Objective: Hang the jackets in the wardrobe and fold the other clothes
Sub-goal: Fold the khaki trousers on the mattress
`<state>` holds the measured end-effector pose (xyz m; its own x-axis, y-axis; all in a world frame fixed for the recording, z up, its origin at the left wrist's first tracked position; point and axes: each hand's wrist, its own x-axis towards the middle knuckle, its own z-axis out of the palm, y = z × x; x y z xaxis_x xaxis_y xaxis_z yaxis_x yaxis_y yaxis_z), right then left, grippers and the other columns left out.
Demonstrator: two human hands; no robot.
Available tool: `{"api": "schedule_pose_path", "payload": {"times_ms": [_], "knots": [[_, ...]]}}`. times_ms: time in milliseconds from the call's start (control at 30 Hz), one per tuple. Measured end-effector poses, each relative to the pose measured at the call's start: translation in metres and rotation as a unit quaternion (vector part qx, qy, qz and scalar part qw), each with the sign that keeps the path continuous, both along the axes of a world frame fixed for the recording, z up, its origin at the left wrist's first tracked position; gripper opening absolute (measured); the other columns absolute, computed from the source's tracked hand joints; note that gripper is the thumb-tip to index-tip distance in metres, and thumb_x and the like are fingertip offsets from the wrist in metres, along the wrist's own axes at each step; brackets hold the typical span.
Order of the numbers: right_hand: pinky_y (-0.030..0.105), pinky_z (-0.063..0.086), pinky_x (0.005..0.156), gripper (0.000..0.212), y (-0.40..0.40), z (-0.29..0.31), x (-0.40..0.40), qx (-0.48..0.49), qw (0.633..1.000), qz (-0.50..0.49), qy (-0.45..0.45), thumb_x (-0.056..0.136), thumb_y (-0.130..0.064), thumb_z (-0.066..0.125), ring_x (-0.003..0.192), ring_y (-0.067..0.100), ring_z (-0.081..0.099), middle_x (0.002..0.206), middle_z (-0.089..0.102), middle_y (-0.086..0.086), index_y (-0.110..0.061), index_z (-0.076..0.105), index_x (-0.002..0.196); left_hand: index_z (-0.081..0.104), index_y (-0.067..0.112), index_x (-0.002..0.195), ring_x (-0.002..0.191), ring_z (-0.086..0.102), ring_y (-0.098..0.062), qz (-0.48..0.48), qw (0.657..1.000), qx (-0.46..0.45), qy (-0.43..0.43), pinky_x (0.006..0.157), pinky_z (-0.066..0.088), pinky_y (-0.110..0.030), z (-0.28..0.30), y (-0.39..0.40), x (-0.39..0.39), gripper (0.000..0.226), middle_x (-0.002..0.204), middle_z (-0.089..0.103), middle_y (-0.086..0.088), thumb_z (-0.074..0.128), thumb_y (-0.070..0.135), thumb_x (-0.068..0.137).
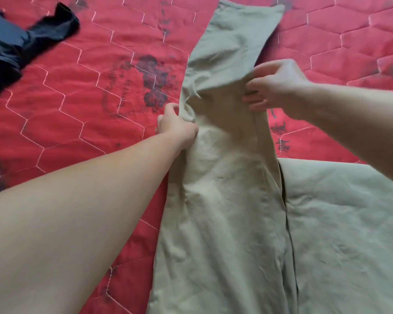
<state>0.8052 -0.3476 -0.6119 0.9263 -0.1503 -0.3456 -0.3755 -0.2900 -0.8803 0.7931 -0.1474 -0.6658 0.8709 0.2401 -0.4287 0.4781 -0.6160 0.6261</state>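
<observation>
At the far left edge of the bed [77, 91], a red quilted cover stitched in hexagons, a dark garment [11, 44] lies crumpled, well apart from the work and apparently waiting its turn.

Moving right, the left hand [176, 126] reaches in over the red cover and grasps the left edge of the khaki trousers [225, 189], fingers curled into a bunch of cloth about halfway along the leg. It seems to serve as the anchor, holding the edge in line so the fabric does not slide while the other side is worked.

The trousers themselves lie lengthwise down the middle of the bed, one leg running away toward the far edge with its hem flat on the cover, the wider part spreading toward the near right corner. The cloth is raised and puckered between the two hands, which suggests the leg is being lifted at that line, probably to fold it back or to straighten it first.

On the right, the right hand [273, 87] pinches the opposite edge of the same leg, thumb and fingers closed on the fabric and held a little above the bed.
</observation>
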Motion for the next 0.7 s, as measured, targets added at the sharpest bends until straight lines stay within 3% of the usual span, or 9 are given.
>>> {"api": "schedule_pose_path", "payload": {"times_ms": [100, 200, 300, 400, 433, 467, 533, 600, 700], "knots": [[0.019, 0.03, 0.041, 0.017, 0.006, -0.005, -0.043, -0.139, 0.977, 0.128, -0.097, 0.069, -0.011, 0.057, 0.047, 0.001, 0.035, 0.052, 0.039, -0.008, -0.012, 0.055, 0.052, 0.046, 0.036, 0.13, 0.122, 0.041, -0.024, -0.076, 0.987, 0.125, -0.073, 0.101, 0.031, -0.034, 0.005, -0.005, -0.015, 0.055, 0.132, 0.044, 0.001, 0.064, 0.033, 0.078], [0.024, 0.037, 0.051, 0.013, 0.007, -0.019, -0.092, -0.208, 0.918, 0.284, -0.181, 0.061, -0.014, 0.058, 0.052, 0.007, 0.047, 0.053, 0.048, -0.001, -0.012, 0.055, 0.048, 0.061, 0.021, 0.104, 0.112, 0.059, -0.029, -0.01, 0.994, -0.054, -0.09, 0.098, 0.046, -0.039, 0.019, -0.012, -0.022, 0.02, 0.115, 0.066, -0.007, 0.054, 0.035, 0.09], [0.035, 0.049, 0.055, 0.002, 0.002, -0.032, -0.127, -0.337, 0.822, 0.412, -0.204, 0.061, -0.008, 0.068, 0.061, 0.034, 0.059, 0.063, 0.061, 0.011, -0.009, 0.067, 0.059, 0.066, 0.017, 0.088, 0.073, 0.072, -0.024, 0.122, 0.952, -0.277, 0.045, 0.075, 0.06, -0.042, 0.038, -0.012, -0.028, 0.046, 0.078, 0.074, -0.003, 0.05, 0.059, 0.089], [0.038, 0.05, 0.059, 0.006, -0.002, -0.038, -0.145, -0.389, 0.779, 0.444, -0.21, 0.066, -0.017, 0.066, 0.063, 0.035, 0.061, 0.065, 0.063, 0.009, -0.013, 0.066, 0.063, 0.065, 0.018, 0.079, 0.046, 0.061, -0.011, 0.089, 0.945, -0.296, 0.109, 0.055, 0.058, -0.029, 0.041, -0.004, -0.042, 0.014, 0.056, 0.063, 0.004, 0.065, 0.031, 0.083], [0.037, 0.05, 0.062, 0.013, 0.0, -0.037, -0.15, -0.366, 0.81, 0.414, -0.193, 0.069, -0.026, 0.063, 0.067, 0.033, 0.062, 0.067, 0.065, 0.006, -0.015, 0.068, 0.067, 0.064, 0.019, 0.075, 0.043, 0.058, -0.008, 0.071, 0.947, -0.294, 0.109, 0.053, 0.056, -0.025, 0.042, -0.002, -0.048, 0.01, 0.053, 0.061, 0.006, 0.061, 0.017, 0.084], [0.033, 0.05, 0.062, 0.024, 0.004, -0.032, -0.154, -0.303, 0.874, 0.351, -0.145, 0.072, -0.04, 0.062, 0.066, 0.026, 0.064, 0.068, 0.066, 0.0, -0.016, 0.069, 0.072, 0.064, 0.019, 0.074, 0.044, 0.057, -0.006, 0.061, 0.944, -0.305, 0.107, 0.053, 0.054, -0.022, 0.039, 0.002, -0.052, 0.017, 0.051, 0.061, 0.008, 0.057, 0.01, 0.085], [0.024, 0.04, 0.045, 0.046, 0.008, -0.023, -0.155, -0.059, 0.987, 0.143, 0.04, 0.072, -0.064, 0.063, 0.046, 0.015, 0.054, 0.059, 0.06, -0.008, -0.018, 0.063, 0.078, 0.065, 0.022, 0.081, 0.045, 0.059, -0.003, 0.059, 0.93, -0.342, 0.122, 0.059, 0.053, -0.022, 0.034, 0.007, -0.061, 0.025, 0.054, 0.063, 0.011, 0.052, 0.003, 0.089], [0.02, 0.017, 0.042, 0.045, 0.0, -0.019, -0.145, 0.154, 0.969, -0.037, 0.19, 0.077, -0.066, 0.063, 0.037, 0.009, 0.029, 0.056, 0.043, -0.006, -0.022, 0.053, 0.077, 0.064, 0.024, 0.09, 0.043, 0.058, -0.002, 0.052, 0.923, -0.357, 0.136, 0.064, 0.052, -0.024, 0.029, 0.016, -0.072, 0.034, 0.055, 0.063, 0.012, 0.045, -0.004, 0.092], [0.017, 0.011, 0.034, 0.034, -0.009, -0.007, -0.123, 0.31, 0.913, -0.168, 0.206, 0.09, -0.043, 0.061, 0.033, 0.002, 0.022, 0.048, 0.032, -0.009, -0.026, 0.041, 0.068, 0.065, 0.023, 0.089, 0.05, 0.063, -0.004, 0.034, 0.936, -0.324, 0.133, 0.069, 0.053, -0.026, 0.019, 0.034, -0.084, 0.037, 0.065, 0.066, 0.005, 0.047, -0.009, 0.09]]}}
